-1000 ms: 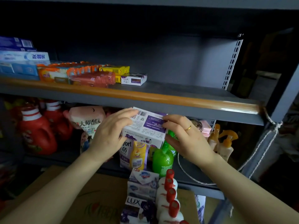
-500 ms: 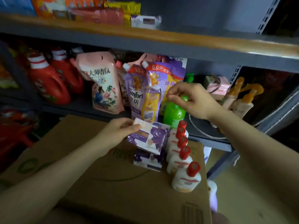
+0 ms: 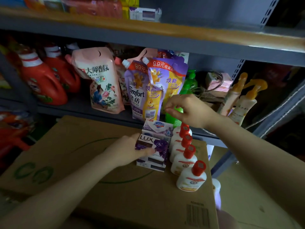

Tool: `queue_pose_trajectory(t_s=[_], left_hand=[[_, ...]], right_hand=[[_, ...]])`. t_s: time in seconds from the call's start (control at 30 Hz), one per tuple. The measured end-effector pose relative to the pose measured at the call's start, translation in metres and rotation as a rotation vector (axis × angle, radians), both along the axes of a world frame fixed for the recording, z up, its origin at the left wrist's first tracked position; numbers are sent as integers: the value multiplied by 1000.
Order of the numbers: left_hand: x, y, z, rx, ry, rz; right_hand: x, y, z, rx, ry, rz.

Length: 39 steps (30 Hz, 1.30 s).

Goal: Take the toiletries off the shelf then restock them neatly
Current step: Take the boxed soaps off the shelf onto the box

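A cardboard box (image 3: 82, 162) carries stacked soap boxes (image 3: 153, 151) and a row of red-capped lotion bottles (image 3: 186, 156) along its right edge. Behind it, a grey shelf (image 3: 79, 109) bears red detergent jugs (image 3: 44, 80), refill pouches (image 3: 148, 90) and spray bottles (image 3: 241, 100).

The view is dim overall, with deep shadow under the shelf (image 3: 165, 40), soft blur throughout, and wide-angle bending of straight lines toward the edges.

Top-shelf boxes (image 3: 92, 5) cut off by upper edge, labels blurred
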<state>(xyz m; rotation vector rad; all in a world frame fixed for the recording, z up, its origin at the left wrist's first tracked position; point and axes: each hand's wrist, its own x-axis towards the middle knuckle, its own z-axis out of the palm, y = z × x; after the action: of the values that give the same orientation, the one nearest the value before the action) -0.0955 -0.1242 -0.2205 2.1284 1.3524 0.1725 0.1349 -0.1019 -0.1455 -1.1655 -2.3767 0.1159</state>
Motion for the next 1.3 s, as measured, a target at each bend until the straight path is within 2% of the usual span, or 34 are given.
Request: queue_pose_trajectory(t_s=[0.07,0.17,0.27,0.33,0.4,0.47,0.57,0.63,0.7,0.77,0.83,0.93,1.0,1.1,1.3], left_hand=[[-4,1,-8,9,-19,-55],[-2,-1,-24,121,8,-26],[8,-4,-29,230,103,-14],[8,-2,-24,267,175,-42],[3,5,-5,294,162,-44],[-2,17,25,495,27,-67],[-7,49,83,987,-226,-86],[-8,77,125,1219,-260,-58],[-8,106,165,1364,-243,-39],[-10,134,197,1417,-188,3],[-9,162,215,1387,-130,32],[-11,194,219,1315,-105,50],[-12,203,215,1287,-131,43],[-14,214,214,1353,-166,43],[-20,220,211,1359,-295,-3]], right_hand=[[-2,1,-5,-20,7,2],[-7,4,-7,-35,15,-11],[-12,5,-5,-26,-2,-13],[-13,6,-2,7,-7,-29],[-12,8,8,50,10,-60],[-12,12,24,106,46,-78],[-15,22,59,221,110,-113],[-20,30,86,317,152,-170],[-26,42,115,392,182,-228],[-31,60,142,435,154,-275],[-33,87,163,420,73,-331],[-34,136,185,220,-62,-409],[-35,161,190,65,-189,-453],[-39,205,196,-44,-372,-467],[-44,265,192,-173,-461,-393]])
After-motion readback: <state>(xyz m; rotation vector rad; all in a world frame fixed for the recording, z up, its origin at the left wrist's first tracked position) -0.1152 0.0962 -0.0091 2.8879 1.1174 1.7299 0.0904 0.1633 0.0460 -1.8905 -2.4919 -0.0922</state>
